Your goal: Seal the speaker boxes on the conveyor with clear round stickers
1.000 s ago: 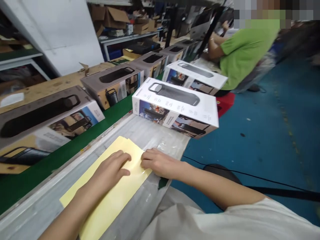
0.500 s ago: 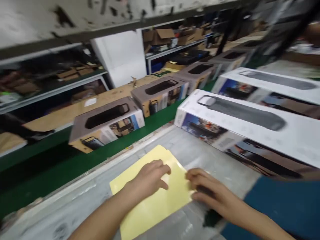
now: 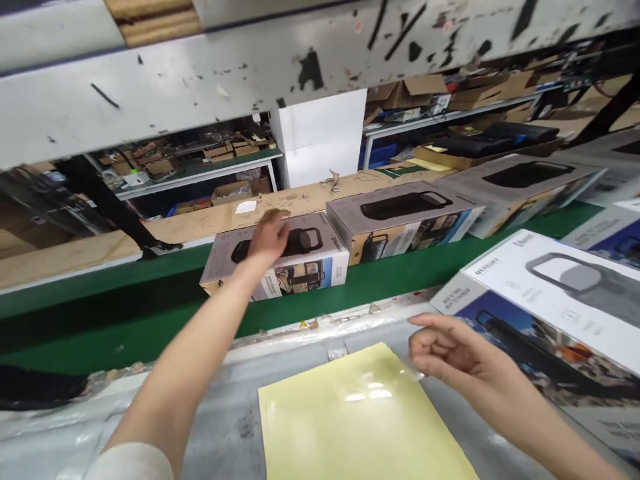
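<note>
My left hand reaches out over the green belt, fingers spread, and hangs over or just touches a grey-topped product box; it holds nothing. A pale yellow sheet lies flat on a grey plastic-covered bench, with neither hand on it. My right hand hovers just above the sheet's upper right corner, fingers loosely curled around nothing. Next to that hand stands a white product box, apart from my fingers, its right end out of the frame.
More grey-topped boxes stand in a row along the green conveyor belt. Behind the belt are a cardboard-topped table, shelves holding cartons, and a white pillar. A scuffed grey beam crosses the top of the view.
Both hands have lifted off the yellow sheet. My left hand has moved forward to the boxes on the belt, and my right hand has risen. The view has tilted upward.
</note>
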